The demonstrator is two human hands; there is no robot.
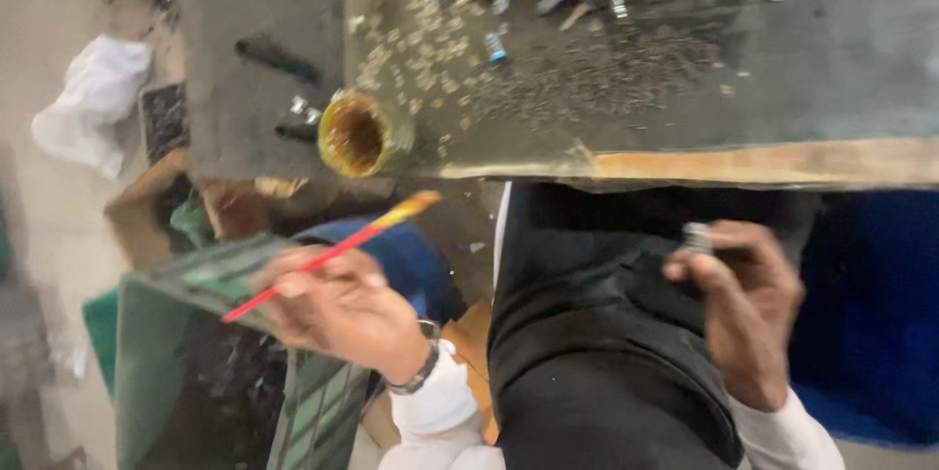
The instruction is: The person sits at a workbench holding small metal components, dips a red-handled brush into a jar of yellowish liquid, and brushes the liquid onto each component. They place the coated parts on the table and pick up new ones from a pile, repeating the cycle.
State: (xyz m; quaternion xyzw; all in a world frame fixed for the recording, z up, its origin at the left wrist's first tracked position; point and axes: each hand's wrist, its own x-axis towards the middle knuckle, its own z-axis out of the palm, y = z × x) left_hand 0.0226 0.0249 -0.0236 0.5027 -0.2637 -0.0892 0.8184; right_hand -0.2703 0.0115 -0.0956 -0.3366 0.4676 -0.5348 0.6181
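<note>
Your left hand pinches red brush below bench front edge, near jar. Right hand fingers closed on small metal part.

The whole picture is blurry, as if the camera is shaking. The light is soft and a bit dim, with no bright glare. The far table top looks grey and smeared, the small parts on it are fuzzy streaks, and the near right side is dark, with deep shadow under the table.
</note>
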